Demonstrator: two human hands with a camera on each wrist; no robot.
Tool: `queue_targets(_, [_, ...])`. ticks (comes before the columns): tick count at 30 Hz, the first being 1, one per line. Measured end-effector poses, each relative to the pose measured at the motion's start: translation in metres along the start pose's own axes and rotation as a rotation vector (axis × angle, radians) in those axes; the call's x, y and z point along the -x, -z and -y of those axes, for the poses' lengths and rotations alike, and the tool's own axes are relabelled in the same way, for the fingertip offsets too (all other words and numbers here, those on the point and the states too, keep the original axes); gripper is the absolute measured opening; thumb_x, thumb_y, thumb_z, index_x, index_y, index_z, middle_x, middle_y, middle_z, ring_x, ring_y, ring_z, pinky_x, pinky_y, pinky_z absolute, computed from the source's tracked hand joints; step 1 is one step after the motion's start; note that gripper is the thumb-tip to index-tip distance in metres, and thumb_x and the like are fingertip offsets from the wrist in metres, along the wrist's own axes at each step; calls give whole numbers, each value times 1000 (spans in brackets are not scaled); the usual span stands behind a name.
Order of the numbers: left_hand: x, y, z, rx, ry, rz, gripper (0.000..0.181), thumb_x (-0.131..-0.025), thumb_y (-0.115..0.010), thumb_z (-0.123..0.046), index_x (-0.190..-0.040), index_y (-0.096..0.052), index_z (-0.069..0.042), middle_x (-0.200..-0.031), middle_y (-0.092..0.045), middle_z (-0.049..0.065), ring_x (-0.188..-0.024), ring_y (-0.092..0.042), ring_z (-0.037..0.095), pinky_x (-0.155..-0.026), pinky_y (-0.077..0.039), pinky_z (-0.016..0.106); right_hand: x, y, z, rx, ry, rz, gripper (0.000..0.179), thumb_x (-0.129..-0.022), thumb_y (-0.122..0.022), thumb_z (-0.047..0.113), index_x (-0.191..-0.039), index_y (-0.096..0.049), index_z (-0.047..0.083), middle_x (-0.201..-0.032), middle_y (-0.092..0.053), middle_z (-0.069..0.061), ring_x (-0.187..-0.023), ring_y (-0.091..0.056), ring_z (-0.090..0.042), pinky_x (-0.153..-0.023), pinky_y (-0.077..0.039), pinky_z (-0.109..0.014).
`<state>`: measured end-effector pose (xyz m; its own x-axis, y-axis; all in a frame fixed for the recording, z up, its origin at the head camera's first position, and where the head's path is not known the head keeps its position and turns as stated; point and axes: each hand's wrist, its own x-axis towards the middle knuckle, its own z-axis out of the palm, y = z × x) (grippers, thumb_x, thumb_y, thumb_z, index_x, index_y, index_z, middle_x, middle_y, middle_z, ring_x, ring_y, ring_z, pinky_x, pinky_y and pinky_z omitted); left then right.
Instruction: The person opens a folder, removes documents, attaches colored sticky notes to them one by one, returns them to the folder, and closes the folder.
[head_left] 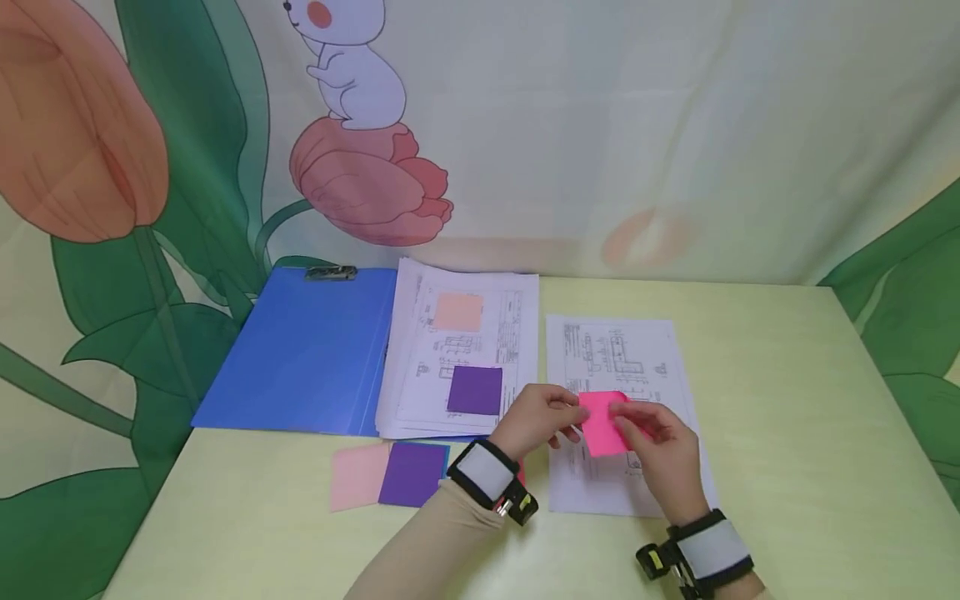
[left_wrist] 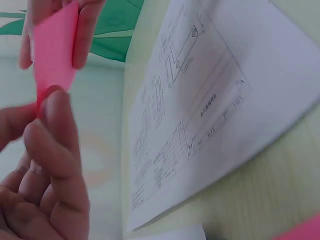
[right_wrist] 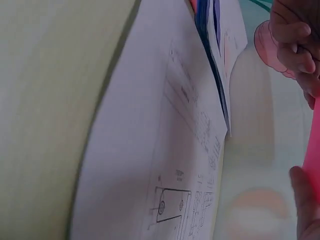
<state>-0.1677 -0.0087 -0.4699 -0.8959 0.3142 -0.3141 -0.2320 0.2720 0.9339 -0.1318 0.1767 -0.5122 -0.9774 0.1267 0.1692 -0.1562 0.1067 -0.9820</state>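
A bright pink sticky note [head_left: 602, 427] is held up between both hands, above a printed drawing sheet [head_left: 570, 492]. My left hand [head_left: 534, 419] pinches its left edge between thumb and forefinger. On the opposite side my right hand [head_left: 662, 442] pinches the note, thumb on the near face. In the left wrist view the pink note [left_wrist: 56, 47] spans from the left fingertips up to the right fingers. The right wrist view catches only a strip of the note [right_wrist: 314, 145] at its edge, with a right-hand fingertip below it.
A blue clip folder [head_left: 300, 358] lies open at left, its paper stack [head_left: 412, 333] bearing a peach sticky note [head_left: 459, 312] and a purple one [head_left: 476, 391]. In front lie pale pink [head_left: 360, 477] and purple notes [head_left: 412, 475]; a pinkish-red piece is partly hidden by the left wrist.
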Motion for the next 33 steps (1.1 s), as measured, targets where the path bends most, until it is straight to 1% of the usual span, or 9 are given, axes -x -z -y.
queue_targets(4, [-25, -2, -4, 25, 5, -64, 17, -85, -67, -12, -96, -66, 0, -75, -69, 4, -60, -64, 14, -46, -45, 21, -29, -1, 15, 171, -156, 12, 56, -80, -73, 23, -126, -49, 2, -127, -47, -14, -111, -50, -32, -79, -50, -26])
queue_targets(8, [-45, -1, -10, -115, -12, -103, 23, -86, -66, -16, -103, -66, -1, -81, -70, 6, -67, -66, 17, -53, -49, 25, -66, 5, 7, 343, -354, 109, 56, -83, -68, 38, -124, -54, 3, -114, -56, -16, -95, -55, -27, -71, -48, -27])
queue_targets(11, [-59, -2, -8, -419, -29, -131, 41, -85, -68, -27, -120, -60, -7, -105, -67, 5, -94, -64, 19, -75, -50, 30, -92, 6, -1, 391, -390, 115, 42, -88, -64, 32, -114, -62, 0, -104, -62, -18, -88, -55, -24, -69, -46, -28])
queue_targets(14, [-69, -6, 0, -900, -44, -117, 65, -79, -70, -42, -134, -49, -14, -133, -51, 4, -123, -45, 21, -99, -38, 37, -111, 6, -8, 433, -398, 117, 38, -91, -60, 26, -117, -61, -2, -113, -60, -19, -99, -53, -26, -76, -46, -34])
queue_targets(16, [-71, -9, 6, -1168, -60, -74, 76, -74, -72, -48, -137, -45, -17, -142, -41, 4, -131, -34, 23, -105, -29, 44, -121, 8, -11, 457, -415, 130, 37, -93, -56, 22, -120, -58, -2, -121, -57, -20, -108, -50, -30, -84, -45, -40])
queue_targets(18, [-70, -12, 9, -1321, -74, -31, 79, -70, -73, -53, -136, -46, -19, -144, -38, 3, -133, -30, 25, -106, -24, 49, -128, 10, -14, 475, -430, 141, 36, -95, -52, 19, -123, -56, -3, -125, -53, -22, -115, -46, -34, -92, -41, -44])
queue_targets(23, [-61, -15, 11, -1384, -87, -13, 74, -63, -79, -52, -126, -55, -20, -136, -47, 1, -125, -41, 22, -105, -27, 48, -133, 8, -26, 493, -463, 126, 34, -95, -52, 18, -120, -59, -3, -124, -54, -23, -116, -45, -35, -92, -39, -44])
queue_targets(26, [-56, -14, 7, -1404, -79, -11, 77, -60, -81, -52, -125, -56, -19, -130, -50, 1, -120, -46, 23, -103, -29, 46, -132, 3, -30, 509, -479, 112, 33, -93, -55, 20, -117, -62, -2, -122, -56, -21, -111, -46, -32, -83, -40, -38])
queue_targets(33, [-57, -15, 8, -1435, -64, -36, 84, -56, -81, -56, -126, -54, -18, -125, -51, 0, -113, -49, 23, -100, -34, 45, -128, -9, -29, 574, -460, 85, 29, -92, -57, 20, -114, -65, 2, -121, -58, -19, -111, -47, -32, -81, -39, -37])
